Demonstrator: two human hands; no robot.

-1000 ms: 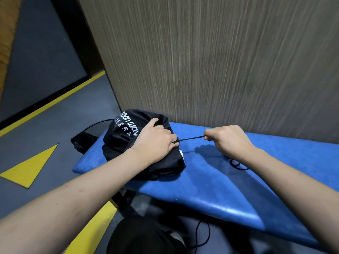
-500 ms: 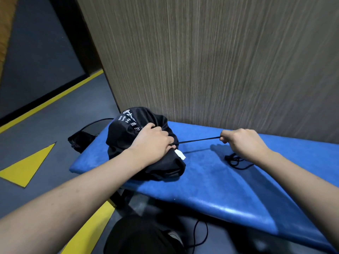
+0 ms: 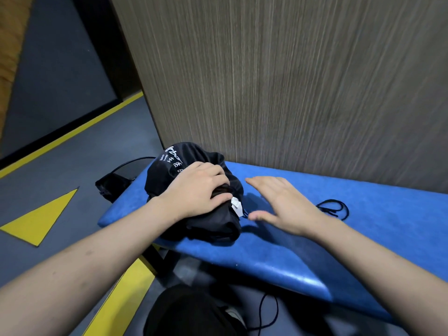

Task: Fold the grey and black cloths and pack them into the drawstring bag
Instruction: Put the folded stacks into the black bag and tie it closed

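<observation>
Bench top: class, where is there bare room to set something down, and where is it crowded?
Bare: the blue bench front strip, and its far right beyond the loose cord. Crowded: the left end, where the left hand grips the black bag, right hand beside it.

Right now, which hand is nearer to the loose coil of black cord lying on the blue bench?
The right hand. It hovers open just left of the black cord coil, not touching it. The left hand is further left, gripping the black drawstring bag.
</observation>
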